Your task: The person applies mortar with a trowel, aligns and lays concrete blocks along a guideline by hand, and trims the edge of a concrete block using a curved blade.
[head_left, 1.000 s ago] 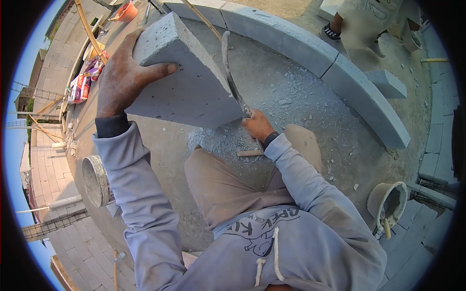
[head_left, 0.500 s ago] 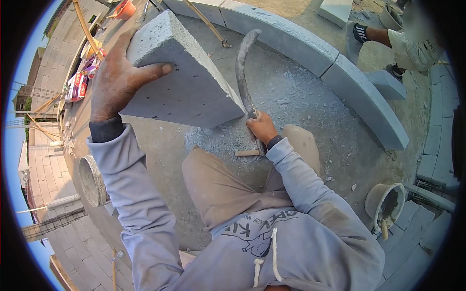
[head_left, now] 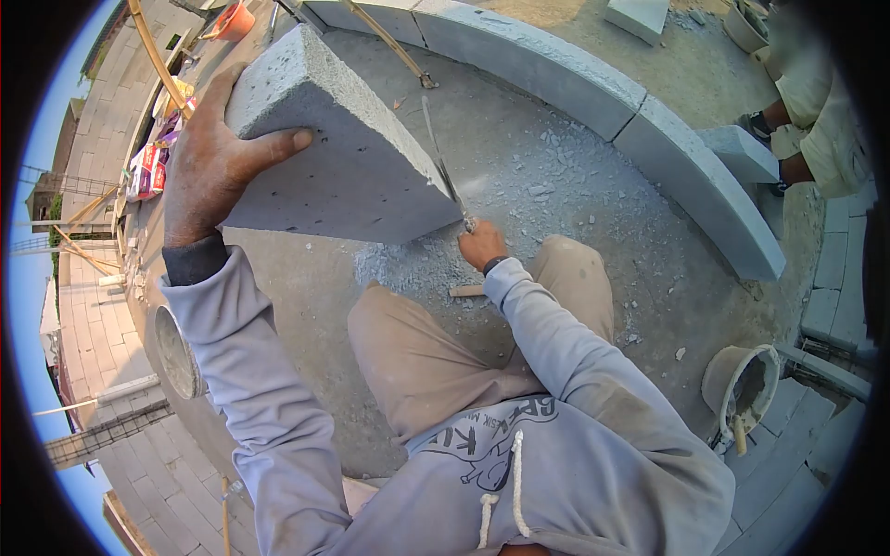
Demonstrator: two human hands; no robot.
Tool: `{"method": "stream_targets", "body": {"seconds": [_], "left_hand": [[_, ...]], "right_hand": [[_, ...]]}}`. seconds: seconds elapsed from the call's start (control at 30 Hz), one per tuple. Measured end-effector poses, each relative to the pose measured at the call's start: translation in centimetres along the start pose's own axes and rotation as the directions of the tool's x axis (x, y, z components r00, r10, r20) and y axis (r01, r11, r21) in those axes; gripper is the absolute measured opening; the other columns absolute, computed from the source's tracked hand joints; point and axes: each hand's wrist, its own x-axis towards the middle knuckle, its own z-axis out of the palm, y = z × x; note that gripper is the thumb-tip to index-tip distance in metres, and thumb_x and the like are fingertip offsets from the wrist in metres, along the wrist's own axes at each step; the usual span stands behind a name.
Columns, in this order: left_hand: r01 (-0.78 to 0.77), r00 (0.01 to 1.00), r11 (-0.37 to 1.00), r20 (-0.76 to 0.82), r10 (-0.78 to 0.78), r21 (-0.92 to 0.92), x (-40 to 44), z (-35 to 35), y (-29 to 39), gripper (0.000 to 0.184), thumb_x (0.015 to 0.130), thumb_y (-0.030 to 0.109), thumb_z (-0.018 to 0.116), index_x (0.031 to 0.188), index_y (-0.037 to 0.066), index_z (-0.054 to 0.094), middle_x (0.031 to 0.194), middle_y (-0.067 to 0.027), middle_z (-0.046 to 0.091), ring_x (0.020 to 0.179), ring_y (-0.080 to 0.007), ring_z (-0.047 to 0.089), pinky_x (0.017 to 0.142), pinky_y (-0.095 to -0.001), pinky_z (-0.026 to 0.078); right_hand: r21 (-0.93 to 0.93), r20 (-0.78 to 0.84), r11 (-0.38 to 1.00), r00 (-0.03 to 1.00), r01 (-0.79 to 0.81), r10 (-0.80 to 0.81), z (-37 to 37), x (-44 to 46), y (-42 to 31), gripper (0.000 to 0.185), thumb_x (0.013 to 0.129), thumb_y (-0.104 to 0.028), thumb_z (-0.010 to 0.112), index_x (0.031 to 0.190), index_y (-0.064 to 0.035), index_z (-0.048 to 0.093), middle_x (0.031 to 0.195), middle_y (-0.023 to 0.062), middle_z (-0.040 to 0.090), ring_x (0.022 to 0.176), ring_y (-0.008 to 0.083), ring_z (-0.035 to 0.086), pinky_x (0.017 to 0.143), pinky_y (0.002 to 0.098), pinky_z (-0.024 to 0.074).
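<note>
My left hand (head_left: 209, 153) is clamped over the upper left corner of a light grey aerated concrete block (head_left: 343, 176), thumb on its near face. The block stands tilted, its lower right corner pointing toward my right knee. In my right hand (head_left: 482, 245), closed around the handle, is a curved machete (head_left: 438, 153), seen almost edge-on. Its blade lies along the block's right edge, with a pale puff of dust beside it. Beneath the block is a heap of grey chips (head_left: 394, 264). A short wooden piece (head_left: 466, 291) lies between my knees, partly hidden by my right forearm.
A curved row of blocks (head_left: 547, 69) bounds the floor ahead and right. A bucket (head_left: 740, 385) stands at right, another (head_left: 176, 352) at left. A person in light shorts (head_left: 830, 139) is at upper right, beside a loose block (head_left: 737, 153). A wooden pole (head_left: 389, 42) leans ahead.
The machete has turned from showing its broad side to edge-on and shifted left against the block's edge. The block has moved slightly left. The other person has shifted downward in view.
</note>
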Motion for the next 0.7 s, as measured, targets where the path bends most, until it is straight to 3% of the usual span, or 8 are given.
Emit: {"method": "stream_targets", "body": {"seconds": [0.07,0.13,0.23,0.33,0.43,0.57,0.7], "left_hand": [[-0.122,0.988,0.988,-0.087,0.13,0.094,-0.1,0.4,-0.8,0.092,0.055,0.049,0.078,0.126,-0.002,0.049,0.1,-0.0229,0.064,0.082,-0.0296,0.067,0.077,-0.0374,0.052],[0.013,1.0,0.999,0.006,-0.014,0.029,-0.1,-0.2,-0.1,0.091,0.055,0.048,0.078,0.127,-0.001,0.049,0.101,-0.0225,0.064,0.084,-0.0293,0.067,0.078,-0.0372,0.052],[0.085,0.996,0.996,0.042,-0.083,-0.03,0.1,-0.2,0.2,0.089,0.055,0.045,0.078,0.127,0.001,0.05,0.101,-0.0203,0.064,0.088,-0.0284,0.066,0.081,-0.0369,0.05],[0.067,0.997,0.998,0.047,-0.066,-0.021,0.0,-0.3,0.6,0.088,0.055,0.045,0.079,0.126,0.002,0.051,0.102,-0.0189,0.065,0.089,-0.028,0.066,0.082,-0.0373,0.05],[0.076,0.995,0.997,0.058,-0.075,-0.018,0.1,-0.5,0.7,0.089,0.055,0.045,0.078,0.127,0.001,0.05,0.105,-0.0188,0.063,0.091,-0.0279,0.064,0.082,-0.0372,0.049],[0.07,0.996,0.998,0.047,-0.07,0.0,-0.3,-0.2,0.6,0.088,0.056,0.044,0.077,0.127,0.0,0.049,0.107,-0.0192,0.061,0.095,-0.028,0.062,0.084,-0.0366,0.047],[0.07,0.996,0.997,0.052,-0.068,-0.031,0.2,-0.4,0.7,0.085,0.055,0.045,0.079,0.124,0.002,0.052,0.103,-0.0192,0.065,0.09,-0.0284,0.066,0.082,-0.0378,0.05]], "right_hand": [[0.152,0.009,0.988,1.0,0.013,-0.015,-1.4,-0.2,0.0,0.019,0.079,-0.016,0.058,0.089,-0.0006,0.061,0.071,0.0175,0.062,0.069,0.032,0.061,0.068,0.0424,0.0467],[0.249,0.053,0.968,0.999,-0.023,0.011,-3.2,-1.7,-1.2,0.019,0.079,-0.016,0.057,0.089,-0.0007,0.061,0.071,0.0167,0.062,0.069,0.0311,0.061,0.067,0.042,0.0467],[0.476,0.02,0.879,0.999,0.028,-0.043,-8.0,-3.2,-6.8,0.026,0.081,-0.02,0.056,0.098,-0.0014,0.063,0.092,0.0261,0.064,0.091,0.0422,0.062,0.081,0.0471,0.0476],[0.544,-0.089,0.825,0.988,0.155,-0.127,-7.5,-3.4,-7.5,0.023,0.079,-0.019,0.057,0.093,-0.0003,0.062,0.074,0.0183,0.064,0.071,0.0337,0.062,0.068,0.0425,0.047],[0.144,-0.045,0.987,0.996,0.077,-0.072,-1.3,-1.1,-2.2,0.025,0.079,-0.021,0.056,0.096,-0.0019,0.062,0.079,0.021,0.065,0.076,0.0394,0.062,0.071,0.0442,0.0474],[0.225,0.143,0.974,0.989,0.001,-0.034,-4.6,-1.4,-3.4,0.03,0.079,-0.022,0.058,0.1,-0.0009,0.061,0.094,0.0273,0.064,0.094,0.0445,0.059,0.083,0.047,0.0468],[0.38,0.075,0.922,0.991,0.075,-0.112,-7.7,-2.4,-7.7,0.032,0.079,-0.022,0.059,0.102,-0.0014,0.062,0.095,0.0271,0.064,0.094,0.0436,0.06,0.083,0.0455,0.0475]]}}
